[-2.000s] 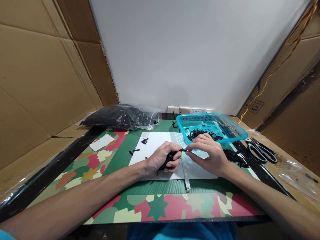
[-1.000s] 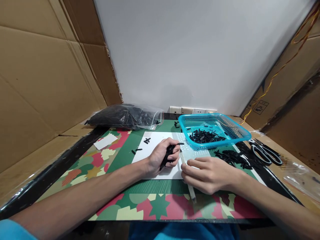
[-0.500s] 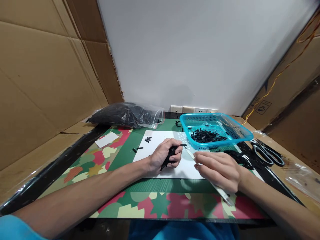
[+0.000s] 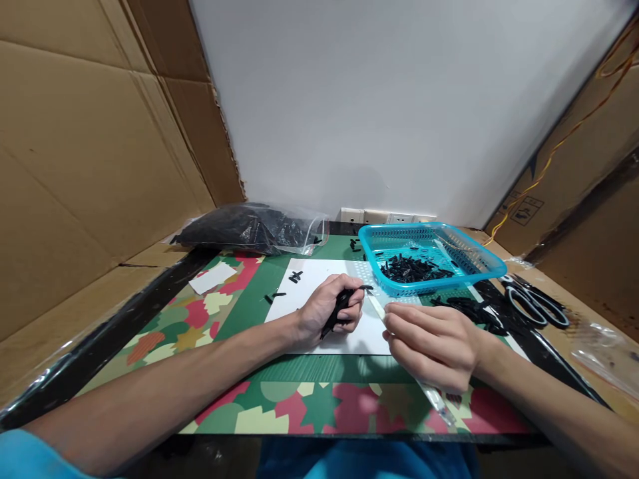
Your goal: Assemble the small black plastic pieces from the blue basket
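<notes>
My left hand (image 4: 334, 309) is closed around a bunch of black pieces (image 4: 340, 307), and one small piece (image 4: 367, 288) juts out between thumb and forefinger. A slim white tool (image 4: 375, 307) is pinched in my right hand (image 4: 432, 342), its tip at or very near that jutting piece. Whether the two touch is too small to tell. Beneath both hands lies a white sheet (image 4: 314, 267), with a few black pieces (image 4: 295, 277) near its upper left.
A blue basket (image 4: 479, 269) with many black pieces stands behind my right hand. More black pieces (image 4: 466, 309) and scissors (image 4: 532, 306) lie at the right. At the back left is a filled plastic bag (image 4: 249, 229); a paper scrap (image 4: 212, 278) lies in front.
My right hand has shifted slightly left, and the rear end of the white tool has swung down and left. My left hand has hardly moved.
</notes>
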The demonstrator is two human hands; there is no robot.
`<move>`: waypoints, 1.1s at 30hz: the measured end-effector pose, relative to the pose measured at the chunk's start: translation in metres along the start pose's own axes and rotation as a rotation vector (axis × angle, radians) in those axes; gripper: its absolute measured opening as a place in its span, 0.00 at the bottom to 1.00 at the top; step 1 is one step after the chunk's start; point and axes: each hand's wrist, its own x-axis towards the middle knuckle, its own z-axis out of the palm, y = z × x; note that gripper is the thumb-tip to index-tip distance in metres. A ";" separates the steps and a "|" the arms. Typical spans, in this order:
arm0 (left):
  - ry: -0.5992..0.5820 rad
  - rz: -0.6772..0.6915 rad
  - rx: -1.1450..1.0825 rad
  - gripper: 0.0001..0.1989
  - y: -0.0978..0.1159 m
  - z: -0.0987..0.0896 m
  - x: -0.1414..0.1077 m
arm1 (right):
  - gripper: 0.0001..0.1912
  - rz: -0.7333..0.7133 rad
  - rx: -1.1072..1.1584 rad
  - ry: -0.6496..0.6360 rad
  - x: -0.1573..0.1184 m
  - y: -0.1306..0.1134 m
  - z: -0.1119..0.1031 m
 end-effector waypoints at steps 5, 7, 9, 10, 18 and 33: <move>0.013 0.004 0.021 0.17 0.001 0.002 -0.001 | 0.05 0.000 -0.004 -0.026 0.000 0.001 0.000; 0.015 0.007 0.029 0.17 0.001 0.002 -0.001 | 0.06 0.008 -0.002 -0.035 -0.001 0.001 0.001; 0.013 0.006 0.036 0.18 0.001 0.001 -0.001 | 0.07 0.028 0.002 -0.053 -0.003 0.002 0.002; 0.011 0.005 0.038 0.18 0.001 0.001 0.000 | 0.07 0.042 -0.002 -0.062 -0.004 0.003 0.002; -0.016 0.020 0.047 0.18 0.000 0.001 0.000 | 0.11 0.120 -0.045 -0.065 -0.011 0.003 0.003; -0.022 0.037 0.057 0.17 -0.002 0.002 0.001 | 0.05 0.260 -0.105 -0.149 -0.011 -0.001 0.009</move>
